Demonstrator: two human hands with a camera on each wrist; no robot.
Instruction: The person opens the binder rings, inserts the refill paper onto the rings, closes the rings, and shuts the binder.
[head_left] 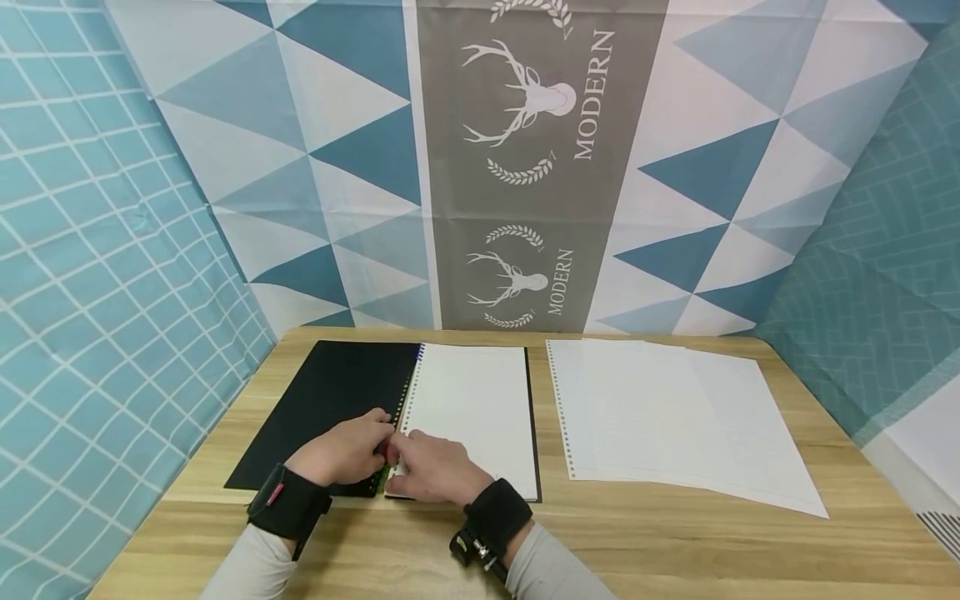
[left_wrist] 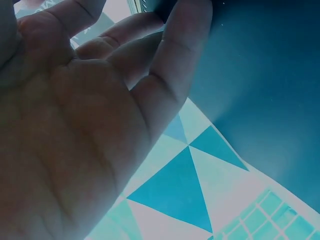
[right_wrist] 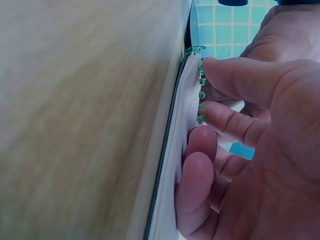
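Observation:
An open ring-bound notebook lies on the table, its black cover (head_left: 352, 375) folded out to the left and white pages (head_left: 472, 383) on the right. Its plastic binding rings show blue at the far end, and green rings (right_wrist: 202, 95) at the near end. My right hand (head_left: 438, 468) holds these green rings with thumb and forefinger, the other fingers curled beside the page edges. From the black cover's side, my left hand (head_left: 348, 450) reaches the same part of the spine. Its fingertips are hidden, so their hold cannot be seen.
Loose white sheets (head_left: 675, 417) with punched holes lie fanned out on the right of the wooden table (head_left: 637, 542). A patterned cloth (head_left: 510, 167) hangs behind. Blue tiled sheeting (head_left: 112, 275) borders the left, and teal sheeting (head_left: 885, 267) borders the right.

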